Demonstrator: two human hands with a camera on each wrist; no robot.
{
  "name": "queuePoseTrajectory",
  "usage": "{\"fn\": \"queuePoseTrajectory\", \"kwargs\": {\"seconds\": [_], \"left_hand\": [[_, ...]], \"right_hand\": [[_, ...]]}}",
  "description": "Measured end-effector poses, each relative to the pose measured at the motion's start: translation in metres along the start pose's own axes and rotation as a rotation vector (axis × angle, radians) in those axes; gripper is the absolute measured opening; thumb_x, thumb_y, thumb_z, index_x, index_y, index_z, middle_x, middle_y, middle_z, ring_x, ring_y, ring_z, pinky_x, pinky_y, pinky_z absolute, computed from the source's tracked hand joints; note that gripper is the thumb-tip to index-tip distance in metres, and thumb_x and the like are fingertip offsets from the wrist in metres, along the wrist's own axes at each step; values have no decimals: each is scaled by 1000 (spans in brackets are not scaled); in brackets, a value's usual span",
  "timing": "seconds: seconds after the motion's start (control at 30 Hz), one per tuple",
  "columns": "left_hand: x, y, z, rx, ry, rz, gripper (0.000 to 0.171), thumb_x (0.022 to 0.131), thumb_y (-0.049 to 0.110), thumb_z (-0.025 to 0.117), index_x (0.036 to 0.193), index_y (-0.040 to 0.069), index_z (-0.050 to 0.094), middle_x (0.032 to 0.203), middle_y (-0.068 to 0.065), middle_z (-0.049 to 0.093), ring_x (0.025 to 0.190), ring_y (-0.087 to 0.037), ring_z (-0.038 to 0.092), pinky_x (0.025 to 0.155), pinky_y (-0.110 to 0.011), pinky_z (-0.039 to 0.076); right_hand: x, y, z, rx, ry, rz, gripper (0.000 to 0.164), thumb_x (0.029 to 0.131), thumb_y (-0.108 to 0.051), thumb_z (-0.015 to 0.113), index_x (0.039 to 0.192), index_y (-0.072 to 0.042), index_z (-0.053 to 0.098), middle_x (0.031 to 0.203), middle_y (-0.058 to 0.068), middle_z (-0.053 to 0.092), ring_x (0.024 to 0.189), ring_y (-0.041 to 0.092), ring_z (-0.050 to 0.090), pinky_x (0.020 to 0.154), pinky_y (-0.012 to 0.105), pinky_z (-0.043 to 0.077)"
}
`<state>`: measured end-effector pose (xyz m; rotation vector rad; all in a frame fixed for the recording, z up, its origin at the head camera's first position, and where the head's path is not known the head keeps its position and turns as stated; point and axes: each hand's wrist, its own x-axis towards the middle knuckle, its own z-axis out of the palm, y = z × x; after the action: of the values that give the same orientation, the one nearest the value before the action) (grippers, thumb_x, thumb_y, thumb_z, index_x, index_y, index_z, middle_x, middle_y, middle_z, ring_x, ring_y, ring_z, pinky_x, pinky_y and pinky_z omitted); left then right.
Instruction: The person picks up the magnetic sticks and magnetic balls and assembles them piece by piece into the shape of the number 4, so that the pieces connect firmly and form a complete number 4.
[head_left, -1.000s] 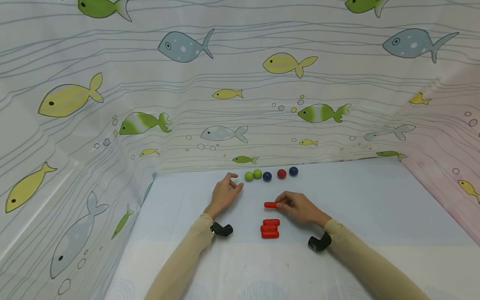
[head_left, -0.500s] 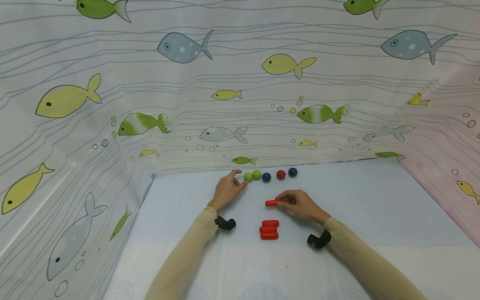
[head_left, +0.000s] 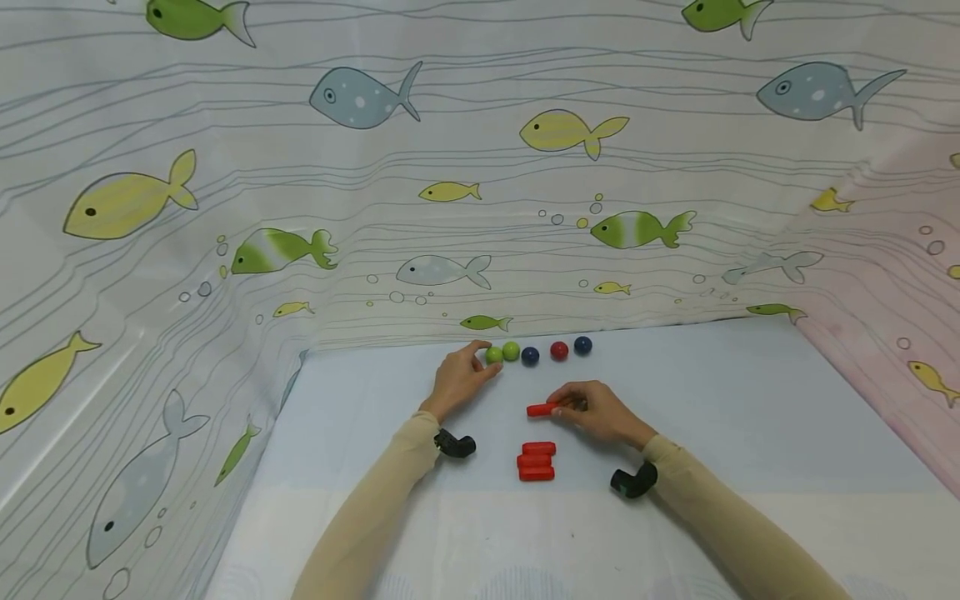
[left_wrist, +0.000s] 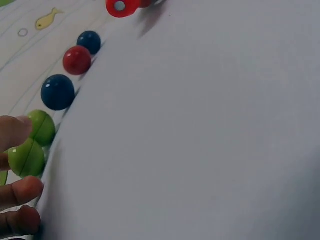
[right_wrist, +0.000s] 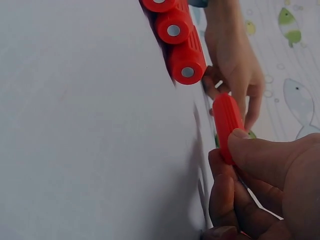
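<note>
Between the thumb and fingers of my right hand (head_left: 600,412) is a short red ridged rod (head_left: 538,410), held by one end above the white table. My left hand (head_left: 456,381) reaches round the leftmost green ball (head_left: 493,356), its index finger on the far side and its thumb on the near side. In the left wrist view the fingertips (left_wrist: 27,191) are close about that ball (left_wrist: 26,159); whether they press on it I cannot tell. Three more red rods (head_left: 536,460) lie side by side nearer me, with grey round discs at their ends in the right wrist view.
To the right of the left hand, along the back of the table (head_left: 675,400), stand a second green ball (head_left: 511,351), a dark blue ball (head_left: 530,357), a red ball (head_left: 558,351) and another dark blue ball (head_left: 582,345). A fish-printed cloth (head_left: 352,200) rises behind them.
My left hand has moved right until its thumb and index finger stand on either side of the leftmost green ball. The right hand stays nearly in place with its red rod.
</note>
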<state>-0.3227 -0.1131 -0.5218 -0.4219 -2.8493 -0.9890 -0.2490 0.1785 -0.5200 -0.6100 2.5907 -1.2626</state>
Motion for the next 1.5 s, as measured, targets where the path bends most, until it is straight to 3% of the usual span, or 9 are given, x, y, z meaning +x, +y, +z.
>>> {"fn": "queuePoseTrajectory", "kwargs": {"seconds": [0.37,0.63,0.9,1.2,1.5], "left_hand": [[2,2,3,18,21,-7,35,96,32,79,124,11,72,78,-2,69,68,-15,58,64,-31,44],[-5,1,-2,-3,13,-19,33,94,29,78,116,5,70,85,-6,73,74,-18,63,71,-36,50],[-24,-5,-11,-102,-39,-34,35,98,29,75,120,3,69,91,-6,72,77,-17,60,74,-33,48],[-55,0,-11,-307,-124,-10,31,102,24,70,124,2,65,100,-11,72,59,-9,55,57,-24,46],[-72,11,-1,-299,-158,104,27,100,17,72,121,1,64,98,-13,73,56,-3,47,52,-21,40]], "right_hand": [[1,-2,1,0,5,3,21,99,-21,76,119,-15,77,102,-6,75,94,15,65,87,29,52],[2,-3,1,-20,13,23,21,99,-22,76,119,-16,77,101,-6,74,95,14,63,89,31,52],[3,-5,-4,-10,26,9,21,98,-21,76,119,-15,77,104,-5,76,94,16,64,88,33,52],[7,-8,-3,-20,29,14,22,99,-21,76,120,-15,77,103,-5,77,95,16,64,89,33,51],[10,-8,1,-29,20,2,22,99,-22,76,120,-13,77,103,-4,77,95,13,65,89,32,52]]}}
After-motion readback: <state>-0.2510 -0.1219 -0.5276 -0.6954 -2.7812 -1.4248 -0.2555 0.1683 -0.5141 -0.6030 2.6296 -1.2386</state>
